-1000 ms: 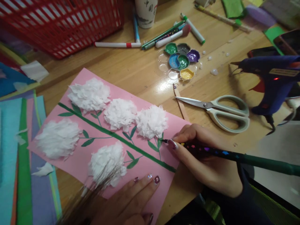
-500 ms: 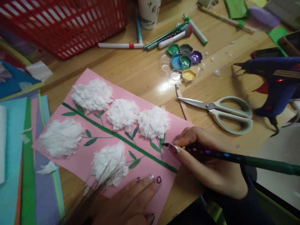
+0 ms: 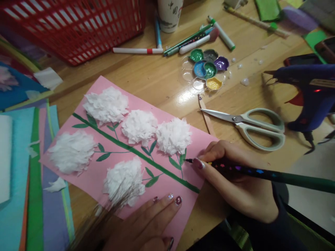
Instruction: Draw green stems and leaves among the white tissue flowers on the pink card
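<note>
A sheet of pink paper [image 3: 91,176] lies slanted on the wooden table. Several white ruffled paper flowers [image 3: 140,127] sit on it, beside a long green stem [image 3: 117,143] and small drawn leaves. My left hand [image 3: 146,226] rests flat on the lower part of the sheet, fingers stretched out. Pinched in my right hand [image 3: 235,193] is a green marker pen [image 3: 264,174] with a dark, star-patterned barrel. Its fine tip is at a leaf [image 3: 182,159] under the rightmost flower. Strands of hair hang over the lowest flower.
Scissors [image 3: 235,119] and a wooden stick [image 3: 206,116] lie just beyond the sheet. Behind them are a paint palette [image 3: 210,70], several pens and a red basket [image 3: 78,31]. A blue glue gun [image 3: 306,94] stands right; coloured papers [image 3: 52,209] lie left.
The whole view has shifted a little, so things appear slightly further right. The pen tip stays at the same leaf, and my left hand still lies on the sheet.
</note>
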Tool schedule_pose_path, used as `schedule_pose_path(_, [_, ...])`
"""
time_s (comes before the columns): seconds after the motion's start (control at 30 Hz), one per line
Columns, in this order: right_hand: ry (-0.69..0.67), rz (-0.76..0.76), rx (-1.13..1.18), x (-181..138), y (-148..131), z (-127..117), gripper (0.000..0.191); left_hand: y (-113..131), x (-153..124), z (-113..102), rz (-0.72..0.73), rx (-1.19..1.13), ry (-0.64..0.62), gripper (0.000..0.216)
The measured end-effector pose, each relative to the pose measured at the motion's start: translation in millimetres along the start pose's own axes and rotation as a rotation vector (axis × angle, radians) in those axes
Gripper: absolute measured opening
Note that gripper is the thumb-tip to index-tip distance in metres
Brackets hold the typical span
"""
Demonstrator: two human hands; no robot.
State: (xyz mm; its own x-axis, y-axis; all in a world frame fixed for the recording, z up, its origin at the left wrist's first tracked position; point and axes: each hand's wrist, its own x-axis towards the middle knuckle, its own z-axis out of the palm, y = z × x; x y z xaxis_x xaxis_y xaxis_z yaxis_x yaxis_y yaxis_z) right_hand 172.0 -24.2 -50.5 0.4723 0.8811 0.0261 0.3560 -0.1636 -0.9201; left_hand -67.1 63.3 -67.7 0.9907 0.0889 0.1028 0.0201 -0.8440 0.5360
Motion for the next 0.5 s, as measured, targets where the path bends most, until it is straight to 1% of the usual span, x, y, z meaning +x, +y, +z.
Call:
schedule_pose_path(0.07, [0.024, 0.012, 0.002, 0.1, -0.5, 0.1, 0.011, 0.3, 1.0, 0.3, 0.027, 0.026, 0.01, 0.015])
schedule_pose_path(0.17, [-0.017, 0.014, 0.002, 0.2, -0.5, 1.1, 0.011, 1.1, 0.4, 1.8, 0.036, 0.06, 0.019, 0.014])
schedule_pose_path(0.27, [0.033, 0.021, -0.005, -0.1, 0.6, 2.5, 0.01, 2.3, -0.9, 3.4, 0.003, 0.056, 0.023, 0.014])
schedule_pose_path(0.37, [-0.012, 0.022, -0.006, -0.2, 1.0, 3.2, 0.01, 3.4, -1.9, 4.3, -0.009, 0.025, 0.003, 0.014])
schedule_pose_path(0.43, [0.02, 0.033, -0.011, 0.3, 0.3, 3.2, 0.008, 3.5, -2.5, 4.5, 0.0, 0.011, -0.019, 0.013])
schedule_pose_path(0.5, [0.008, 0.012, -0.013, 1.3, -0.9, 2.9, 0.007, 2.9, -2.7, 4.6, 0.006, 0.006, -0.035, 0.012])
